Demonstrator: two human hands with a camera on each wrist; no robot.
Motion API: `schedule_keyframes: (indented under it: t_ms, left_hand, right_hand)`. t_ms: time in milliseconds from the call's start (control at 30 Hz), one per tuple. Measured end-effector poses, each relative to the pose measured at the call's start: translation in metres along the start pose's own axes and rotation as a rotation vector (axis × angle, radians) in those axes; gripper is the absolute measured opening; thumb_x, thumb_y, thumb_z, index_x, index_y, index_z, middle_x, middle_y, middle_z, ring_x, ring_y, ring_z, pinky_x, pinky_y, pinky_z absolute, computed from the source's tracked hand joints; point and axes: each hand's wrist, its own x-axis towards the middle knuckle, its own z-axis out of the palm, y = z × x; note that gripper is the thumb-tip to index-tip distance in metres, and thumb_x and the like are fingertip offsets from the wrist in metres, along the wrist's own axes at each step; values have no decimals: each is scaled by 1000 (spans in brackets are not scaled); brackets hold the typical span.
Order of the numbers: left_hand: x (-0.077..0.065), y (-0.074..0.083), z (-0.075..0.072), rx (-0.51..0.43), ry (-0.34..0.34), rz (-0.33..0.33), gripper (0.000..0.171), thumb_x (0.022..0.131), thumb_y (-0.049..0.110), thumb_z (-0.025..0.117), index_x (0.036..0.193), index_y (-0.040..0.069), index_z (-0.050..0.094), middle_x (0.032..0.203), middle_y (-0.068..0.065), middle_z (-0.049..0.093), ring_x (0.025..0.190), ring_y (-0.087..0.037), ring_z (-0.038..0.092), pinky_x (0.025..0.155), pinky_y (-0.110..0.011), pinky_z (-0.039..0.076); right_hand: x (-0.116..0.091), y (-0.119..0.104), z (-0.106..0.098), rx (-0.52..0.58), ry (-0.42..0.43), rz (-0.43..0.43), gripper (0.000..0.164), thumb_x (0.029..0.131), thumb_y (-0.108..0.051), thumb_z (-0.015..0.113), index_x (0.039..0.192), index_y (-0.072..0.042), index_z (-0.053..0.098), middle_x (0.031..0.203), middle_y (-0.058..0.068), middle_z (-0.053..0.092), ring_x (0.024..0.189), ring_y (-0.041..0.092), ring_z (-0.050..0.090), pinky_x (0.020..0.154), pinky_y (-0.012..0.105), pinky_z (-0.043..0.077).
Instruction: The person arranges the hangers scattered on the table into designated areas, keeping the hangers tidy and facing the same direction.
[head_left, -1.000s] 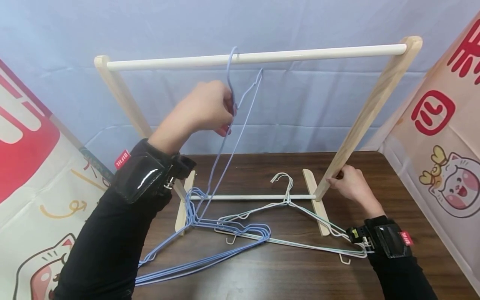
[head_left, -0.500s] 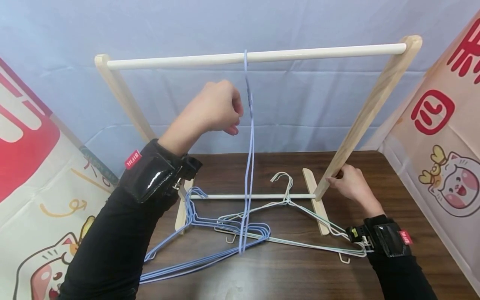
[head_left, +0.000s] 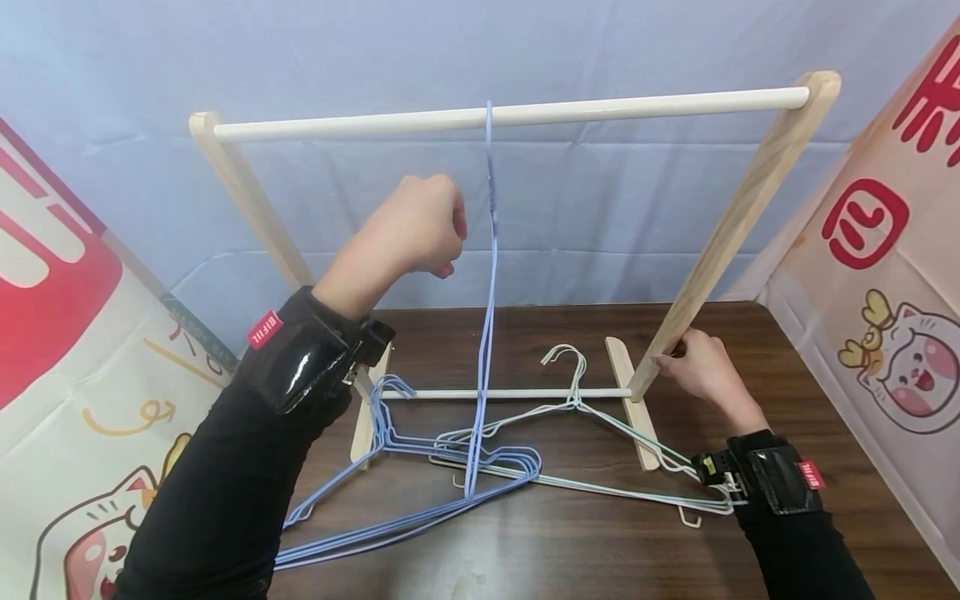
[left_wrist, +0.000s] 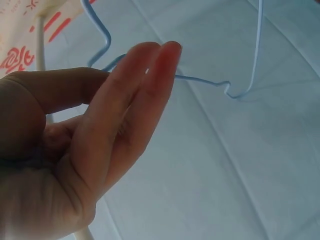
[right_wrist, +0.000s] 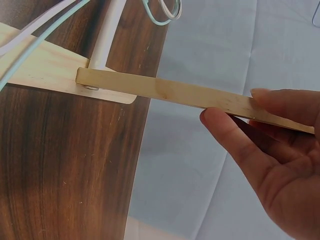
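A blue wire hanger (head_left: 492, 200) hangs by its hook from the white top rail (head_left: 637, 109) of a wooden clothes rack. My left hand (head_left: 420, 225) is just left of that hanger, apart from it in the head view. In the left wrist view the left hand's fingers (left_wrist: 160, 75) look fairly straight and hold nothing; part of the blue hanger shows behind them. My right hand (head_left: 705, 367) grips the rack's right wooden post (head_left: 731, 221) low down. Seen from the right wrist, thumb and fingers pinch this post (right_wrist: 165, 90) from both sides.
Several blue hangers (head_left: 383, 433) lie stacked at the left front of the dark wooden table (head_left: 570, 550). Several white and pale green hangers (head_left: 576, 403) lie right of them, across the rack's lower bar (head_left: 525, 394). Printed cloths stand at both sides, a plain pale cloth behind.
My left hand has let go of the blue hanger on the rail and drawn back a little left and down. The hanger has swung to hang edge-on. My right hand has stayed put.
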Motion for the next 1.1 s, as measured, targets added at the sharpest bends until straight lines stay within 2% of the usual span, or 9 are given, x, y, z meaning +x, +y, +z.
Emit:
schedule_keyframes:
  t_ms: [300, 567, 733, 900, 1100]
  left_hand:
    - [0, -11, 7, 4, 18, -17, 20, 79, -6, 47, 91, 2, 61, 80, -11, 62, 66, -19, 62, 61, -29, 48]
    - [2, -35, 18, 30, 20, -29, 22, 75, -6, 47, 88, 2, 63, 75, -10, 63, 67, -22, 60, 59, -30, 46]
    - [3, -55, 31, 48, -3, -41, 27, 72, -6, 46, 91, 3, 64, 81, -10, 63, 76, -25, 57, 64, -33, 45]
    - [1, -73, 48, 40, -31, -73, 29, 72, -6, 48, 94, 3, 64, 83, -10, 63, 78, -25, 57, 67, -34, 45]
    - [0, -100, 71, 42, -34, -77, 23, 72, -3, 51, 88, 4, 65, 79, -7, 63, 77, -26, 56, 65, -33, 44]
  right_hand:
    - [0, -1, 0, -7, 8, -21, 26, 86, -5, 57, 102, 15, 53, 87, 30, 59, 71, 33, 61, 51, 32, 45]
    - [0, -1, 1, 1, 16, -21, 27, 86, -5, 57, 102, 16, 52, 87, 30, 59, 72, 34, 62, 52, 32, 45]
    - [0, 0, 1, 2, 16, -26, 27, 86, -5, 57, 103, 16, 52, 87, 30, 59, 72, 34, 62, 52, 32, 45]
    - [0, 1, 1, 5, 12, -20, 28, 86, -4, 57, 104, 16, 52, 87, 30, 60, 72, 33, 62, 52, 33, 46]
    - [0, 1, 2, 9, 10, -16, 28, 86, -5, 57, 104, 16, 52, 88, 31, 59, 72, 34, 62, 52, 33, 46]
